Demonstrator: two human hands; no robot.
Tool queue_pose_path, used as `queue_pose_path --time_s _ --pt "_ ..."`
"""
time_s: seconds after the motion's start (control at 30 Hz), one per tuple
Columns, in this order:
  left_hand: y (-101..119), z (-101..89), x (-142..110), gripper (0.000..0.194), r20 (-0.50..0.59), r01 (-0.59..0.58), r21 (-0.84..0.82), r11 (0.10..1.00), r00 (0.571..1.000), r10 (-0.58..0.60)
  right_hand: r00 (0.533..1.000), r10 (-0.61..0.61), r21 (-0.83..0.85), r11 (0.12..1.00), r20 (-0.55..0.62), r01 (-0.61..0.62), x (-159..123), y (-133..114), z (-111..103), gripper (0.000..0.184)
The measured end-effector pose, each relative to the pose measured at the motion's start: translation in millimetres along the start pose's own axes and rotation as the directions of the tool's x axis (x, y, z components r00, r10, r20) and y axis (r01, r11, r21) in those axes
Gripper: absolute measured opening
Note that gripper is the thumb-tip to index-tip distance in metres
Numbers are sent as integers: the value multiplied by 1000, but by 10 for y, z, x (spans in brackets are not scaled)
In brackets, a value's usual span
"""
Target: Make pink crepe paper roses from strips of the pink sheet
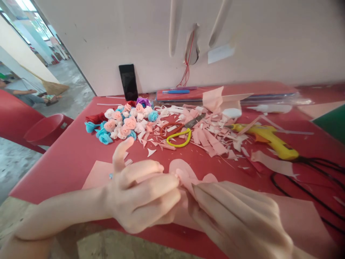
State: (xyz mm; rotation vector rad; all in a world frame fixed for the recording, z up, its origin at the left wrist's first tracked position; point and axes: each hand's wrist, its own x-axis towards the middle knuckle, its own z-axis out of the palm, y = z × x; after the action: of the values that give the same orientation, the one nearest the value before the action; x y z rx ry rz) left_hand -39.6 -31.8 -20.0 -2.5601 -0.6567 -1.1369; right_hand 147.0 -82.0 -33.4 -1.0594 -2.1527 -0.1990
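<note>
A pale pink paper petal piece (181, 166) with rounded lobes is held up over the near part of the red table. My left hand (147, 194) pinches its rolled or folded edge, index finger raised away from the grip. From the other side my right hand (237, 216) has closed its thumb and fingers on the same piece. The exact fingertip contact is partly covered. Beneath the hands lie flat pink paper sheets (302, 212). Beyond them rests a pair of scissors (179, 137) with yellow and orange handles, among pink paper scraps (206, 140).
Paper roses (124, 124) in pink, white, blue and purple are heaped at the back left. A phone (128, 82) leans on the wall. At right lies a yellow glue gun (269, 138) with a black cord (304, 189). A red bucket (48, 129) stands left of the table (54, 169).
</note>
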Motion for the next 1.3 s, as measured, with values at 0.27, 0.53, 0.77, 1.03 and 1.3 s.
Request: queue_pose_path --time_s 0.27,0.53,0.77,1.03,1.3 --pt "51 -22 93 11 -66 -147 166 975 985 160 999 -39 -35 999 4 39 -84 10 15 26" --pt "78 -34 81 20 -48 -190 204 961 978 203 997 -37 -14 999 -74 36 -45 -49 8 27" --pt "82 -37 96 22 -78 -192 244 951 973 217 991 -59 -37 998 -118 55 47 -88 -21 34" --pt "113 -15 85 14 -63 -170 239 956 980 190 988 -99 -38 995 -122 95 29 -79 -28 33" --pt "61 -81 159 30 238 85 -203 976 971 -35 1000 -14 51 999 23 13 17 -34 -44 28"
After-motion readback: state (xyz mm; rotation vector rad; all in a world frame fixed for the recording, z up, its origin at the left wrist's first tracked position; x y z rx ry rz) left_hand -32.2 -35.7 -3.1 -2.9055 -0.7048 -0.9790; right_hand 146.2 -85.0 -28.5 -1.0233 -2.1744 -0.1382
